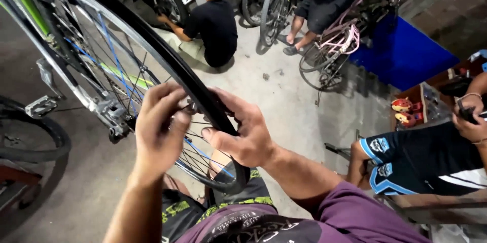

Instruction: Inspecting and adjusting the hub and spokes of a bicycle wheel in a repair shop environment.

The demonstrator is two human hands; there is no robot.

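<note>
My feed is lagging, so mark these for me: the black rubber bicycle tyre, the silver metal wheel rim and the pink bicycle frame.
black rubber bicycle tyre (195, 88): head view, outer tread above the hands.
silver metal wheel rim (133, 45): head view, bare rim band.
pink bicycle frame (341, 37): head view, curved tube.

A grey concrete floor (284, 96) carries a black tyre (30, 139) at the near left and a pink bicycle (335, 45) at the far right.

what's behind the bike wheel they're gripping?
Through the spokes of the wheel: grey concrete floor and a blue-green frame tube. The left hand and right hand cover the rim section between them.
</note>
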